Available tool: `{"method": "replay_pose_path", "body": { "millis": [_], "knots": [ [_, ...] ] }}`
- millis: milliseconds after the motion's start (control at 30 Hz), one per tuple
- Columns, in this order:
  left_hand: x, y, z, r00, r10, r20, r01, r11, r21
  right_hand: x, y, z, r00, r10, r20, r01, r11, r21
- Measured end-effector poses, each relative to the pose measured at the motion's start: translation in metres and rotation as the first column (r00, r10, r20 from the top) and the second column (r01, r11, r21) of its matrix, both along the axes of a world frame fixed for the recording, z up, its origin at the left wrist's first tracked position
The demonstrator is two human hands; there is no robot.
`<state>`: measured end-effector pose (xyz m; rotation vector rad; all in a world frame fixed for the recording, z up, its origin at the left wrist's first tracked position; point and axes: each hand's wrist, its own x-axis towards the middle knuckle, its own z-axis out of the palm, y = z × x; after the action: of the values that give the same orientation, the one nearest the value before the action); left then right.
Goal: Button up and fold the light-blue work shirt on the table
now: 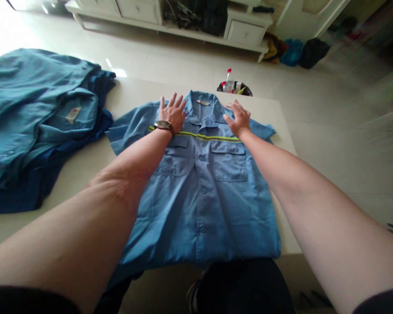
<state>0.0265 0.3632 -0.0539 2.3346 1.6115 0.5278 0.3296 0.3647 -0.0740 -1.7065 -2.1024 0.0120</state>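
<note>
A light blue work shirt [203, 196] with a yellow-green stripe across the chest lies flat, buttoned and face up, on a white table [85, 165]. My left hand [173, 111], with a watch on the wrist, rests flat on the shirt's left shoulder beside the collar, fingers spread. My right hand [238, 117] lies on the right shoulder by the collar, fingers stretched out and slightly curled. Neither hand holds anything.
A heap of blue garments [36, 122] covers the table's left side. Beyond the far edge a small bin [234, 88] stands on the tiled floor. A white cabinet [170, 17] and bags [293, 52] line the back wall.
</note>
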Motion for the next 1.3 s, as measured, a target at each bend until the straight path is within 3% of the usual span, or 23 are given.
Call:
{"method": "replay_pose_path", "body": {
  "millis": [100, 167, 200, 267, 333, 433, 533, 667, 767, 933, 1067, 1167, 1200, 1233, 1300],
  "knots": [
    [0.006, -0.023, 0.014, 0.999, -0.041, -0.004, 0.041, 0.999, -0.016, 0.067, -0.049, 0.018, 0.947, -0.317, 0.042, 0.318, 0.948, -0.017],
    [0.012, -0.048, 0.019, 0.997, 0.073, 0.026, -0.073, 0.997, -0.026, 0.105, -0.082, 0.024, 0.825, -0.563, 0.051, 0.563, 0.811, -0.157],
    [0.015, -0.065, 0.019, 0.989, 0.144, 0.046, -0.141, 0.989, -0.045, 0.119, -0.096, 0.025, 0.785, -0.618, 0.033, 0.605, 0.755, -0.254],
    [0.02, -0.108, 0.019, 0.986, 0.15, 0.075, -0.145, 0.986, -0.078, 0.133, -0.116, 0.023, 0.765, -0.643, -0.029, 0.584, 0.712, -0.39],
    [0.023, -0.16, 0.02, 0.99, 0.079, 0.113, -0.066, 0.991, -0.117, 0.132, -0.127, 0.02, 0.754, -0.652, -0.084, 0.555, 0.7, -0.45],
    [0.026, -0.241, 0.026, 0.977, 0.02, 0.212, 0.028, 0.976, -0.217, 0.12, -0.136, 0.021, 0.701, -0.698, -0.149, 0.569, 0.672, -0.474],
    [0.031, -0.296, 0.039, 0.95, 0.057, 0.308, 0.048, 0.945, -0.324, 0.115, -0.147, 0.038, 0.645, -0.736, -0.208, 0.613, 0.66, -0.434],
    [0.037, -0.321, 0.063, 0.915, 0.034, 0.401, 0.129, 0.919, -0.372, 0.124, -0.159, 0.082, 0.608, -0.752, -0.253, 0.691, 0.659, -0.298],
    [0.037, -0.326, 0.077, 0.888, -0.026, 0.46, 0.197, 0.924, -0.327, 0.126, -0.163, 0.114, 0.639, -0.725, -0.257, 0.69, 0.688, -0.225],
    [0.03, -0.333, 0.081, 0.896, -0.074, 0.439, 0.235, 0.916, -0.326, 0.098, -0.159, 0.141, 0.728, -0.664, -0.172, 0.635, 0.747, -0.196],
    [0.024, -0.334, 0.082, 0.904, -0.086, 0.419, 0.245, 0.907, -0.342, 0.046, -0.16, 0.142, 0.866, -0.497, -0.052, 0.489, 0.864, -0.116],
    [0.021, -0.333, 0.087, 0.902, -0.104, 0.419, 0.258, 0.908, -0.331, 0.0, -0.179, 0.126, 0.986, -0.156, 0.061, 0.165, 0.966, -0.198],
    [0.021, -0.333, 0.089, 0.9, -0.109, 0.421, 0.263, 0.908, -0.327, -0.012, -0.189, 0.12, 0.993, 0.024, 0.118, 0.009, 0.963, -0.271],
    [0.021, -0.333, 0.091, 0.899, -0.114, 0.424, 0.268, 0.907, -0.324, -0.022, -0.199, 0.113, 0.94, 0.264, 0.218, -0.175, 0.916, -0.36],
    [0.022, -0.334, 0.095, 0.896, -0.122, 0.426, 0.277, 0.905, -0.323, -0.033, -0.216, 0.104, 0.763, 0.543, 0.351, -0.364, 0.81, -0.461]
  ]
}}
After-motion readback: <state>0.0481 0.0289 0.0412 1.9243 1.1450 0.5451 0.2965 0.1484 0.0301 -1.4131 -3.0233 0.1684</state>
